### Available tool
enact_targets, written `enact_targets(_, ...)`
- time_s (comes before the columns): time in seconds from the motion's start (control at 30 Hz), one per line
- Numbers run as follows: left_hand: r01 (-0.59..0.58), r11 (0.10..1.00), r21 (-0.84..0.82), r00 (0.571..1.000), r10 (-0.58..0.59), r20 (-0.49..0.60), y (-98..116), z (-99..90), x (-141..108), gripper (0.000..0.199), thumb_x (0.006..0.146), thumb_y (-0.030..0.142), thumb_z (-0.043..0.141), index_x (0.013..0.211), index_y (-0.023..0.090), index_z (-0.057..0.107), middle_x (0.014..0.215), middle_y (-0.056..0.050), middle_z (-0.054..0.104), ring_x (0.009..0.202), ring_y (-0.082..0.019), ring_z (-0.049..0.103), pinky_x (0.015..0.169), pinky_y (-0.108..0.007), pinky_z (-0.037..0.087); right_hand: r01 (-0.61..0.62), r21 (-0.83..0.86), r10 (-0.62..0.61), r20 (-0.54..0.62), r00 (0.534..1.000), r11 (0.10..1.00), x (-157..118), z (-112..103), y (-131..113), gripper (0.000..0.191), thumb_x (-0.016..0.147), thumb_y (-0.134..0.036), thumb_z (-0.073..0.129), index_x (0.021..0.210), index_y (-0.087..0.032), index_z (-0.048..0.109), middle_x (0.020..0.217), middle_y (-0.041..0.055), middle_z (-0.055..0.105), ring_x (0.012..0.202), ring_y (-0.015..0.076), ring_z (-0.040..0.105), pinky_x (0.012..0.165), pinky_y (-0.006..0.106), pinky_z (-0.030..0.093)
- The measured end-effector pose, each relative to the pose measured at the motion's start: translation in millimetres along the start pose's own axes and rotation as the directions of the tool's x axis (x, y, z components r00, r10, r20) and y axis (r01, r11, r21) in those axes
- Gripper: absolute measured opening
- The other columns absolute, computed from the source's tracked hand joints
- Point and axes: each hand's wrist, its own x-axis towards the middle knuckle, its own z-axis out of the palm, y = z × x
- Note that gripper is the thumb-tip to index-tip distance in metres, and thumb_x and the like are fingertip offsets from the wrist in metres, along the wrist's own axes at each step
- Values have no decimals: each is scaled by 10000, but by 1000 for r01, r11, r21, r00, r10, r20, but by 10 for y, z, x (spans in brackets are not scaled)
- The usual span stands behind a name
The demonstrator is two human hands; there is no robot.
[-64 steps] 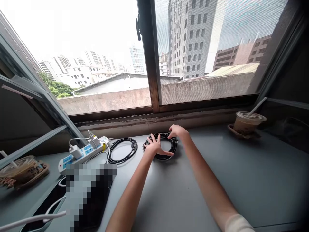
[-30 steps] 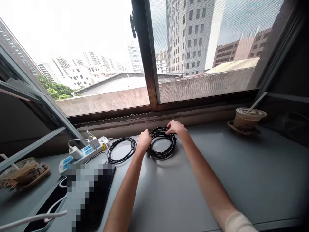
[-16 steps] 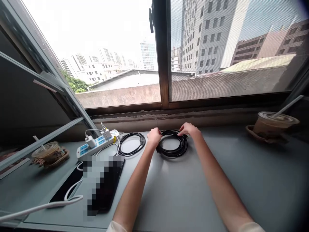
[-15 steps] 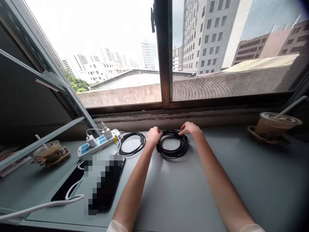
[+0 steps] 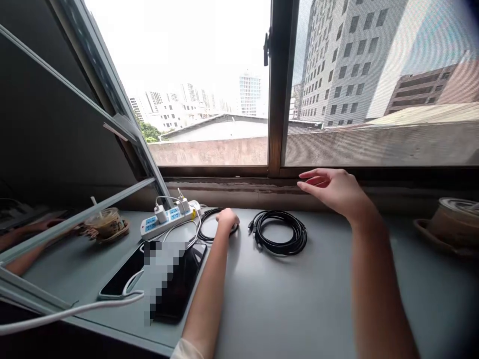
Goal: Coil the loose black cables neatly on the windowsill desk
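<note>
Black round coil [image 5: 298, 234], smooth tabletop [image 5: 284, 299]; right fingers [image 5: 312, 189] parted, left fingers [image 5: 221, 215] at thinner coil [image 5: 208, 238], grip unclear.

Coiled cables [image 5: 281, 248]: black. Worktop [image 5: 269, 309]: plain grey. Power strip [image 5: 171, 220]: white, blue socket panels. Window frame [image 5: 275, 99]: dark brown.

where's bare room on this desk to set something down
Widest bare desk: in front of the thicker black coil, between the forearms. More right of the right forearm, in front of the right-hand cup. Crowded: left, with power strip, white cable, dark flat device, and the left hand at the thinner coil.
</note>
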Motion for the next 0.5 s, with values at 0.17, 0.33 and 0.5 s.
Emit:
enact_targets(0.17, 6, 998, -65, 999, -8, -31, -4, 27, -33, 314, 848, 346, 561, 1099, 157, 571, 1125, -85, 585, 1000, -202, 576, 840, -405, 481, -5, 51, 9, -65, 998, 999, -77, -87, -115, 230, 720, -353, 662, 913, -235, 701, 813, 21, 681, 762, 181, 645, 678, 285, 496)
enact_targets(0.33, -21, 975, -220, 997, 4, -79, -57, -55, -56, 288, 846, 346, 562, 1047, 140, 588, 1068, -76, 603, 964, -196, 582, 837, -409, 477, -31, 134, 39, -60, 997, 991, -144, -185, -149, 252, 715, -331, 671, 951, -249, 698, 836, 18, 682, 738, 168, 652, 679, 279, 500)
enact_targets(0.5, -63, 874, -481, 955, -88, -284, -174, -312, -129, 302, 864, 374, 525, 1045, 140, 584, 1074, -80, 598, 968, -198, 576, 844, -413, 468, -11, 185, 12, -8, 1000, 983, -105, -112, -141, 243, 728, -323, 666, 949, -225, 696, 828, 22, 679, 692, 149, 651, 613, 234, 508)
